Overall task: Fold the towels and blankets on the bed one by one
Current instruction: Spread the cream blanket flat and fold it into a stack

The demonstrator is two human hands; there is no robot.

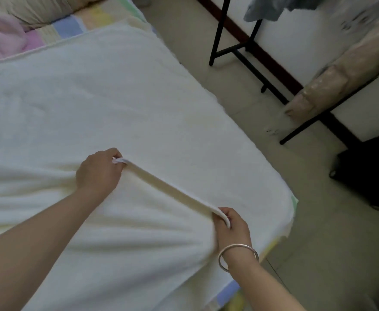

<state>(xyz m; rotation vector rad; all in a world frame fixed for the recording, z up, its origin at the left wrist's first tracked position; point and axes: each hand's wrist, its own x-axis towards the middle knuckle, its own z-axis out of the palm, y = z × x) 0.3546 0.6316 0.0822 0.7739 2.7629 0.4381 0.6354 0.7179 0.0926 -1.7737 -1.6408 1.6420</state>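
A large cream-white blanket (107,95) lies spread over most of the bed. My left hand (98,170) grips one end of a raised edge of it near the middle of the bed. My right hand (232,225), with a silver bangle on the wrist, grips the other end of that edge near the bed's right corner. The edge is lifted and stretched taut between both hands, and the cloth below it is gathered in wrinkles. A pink blanket (2,37) lies crumpled at the far left of the bed.
A pastel checked sheet (69,26) shows at the bed's far end, with a beige pillow (31,7) behind it. On the tiled floor to the right stand a black metal rack (235,49), a plastic-wrapped roll (341,68) and a black bag (372,167).
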